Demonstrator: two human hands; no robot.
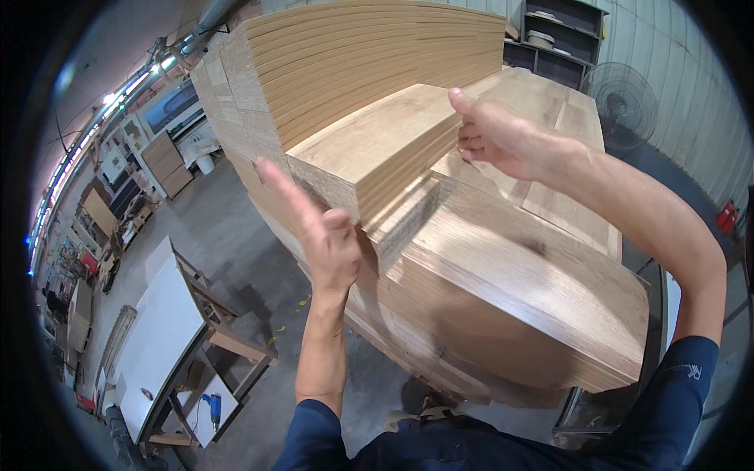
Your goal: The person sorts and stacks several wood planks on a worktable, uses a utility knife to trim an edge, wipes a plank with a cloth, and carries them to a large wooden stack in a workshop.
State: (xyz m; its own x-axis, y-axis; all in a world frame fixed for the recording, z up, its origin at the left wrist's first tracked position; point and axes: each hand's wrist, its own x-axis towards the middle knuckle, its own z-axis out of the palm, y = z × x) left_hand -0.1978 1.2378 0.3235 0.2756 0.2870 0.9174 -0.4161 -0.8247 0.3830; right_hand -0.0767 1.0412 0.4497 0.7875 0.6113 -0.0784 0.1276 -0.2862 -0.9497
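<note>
A tall pile of wood-grain panels stands in front of me at several heights. My left hand (318, 235) hovers by the left front corner of the middle stack of panels (377, 137), its forefinger stretched out and slightly blurred. Nothing shows in it. Beyond that stack's right end is my right hand (499, 137), thumb raised and apart from the loosely bent fingers. It holds nothing that I can see; whether it touches the wood I cannot tell. Closest to me lies a lower stack of panels (518, 267) with a pale, shiny top.
Behind rises a higher stack of panels (377, 59). A white-topped table (161, 337) stands at the left, with a blue power drill (214, 408) on its lower shelf. Right and back are a floor fan (620, 106) and dark shelving (554, 43).
</note>
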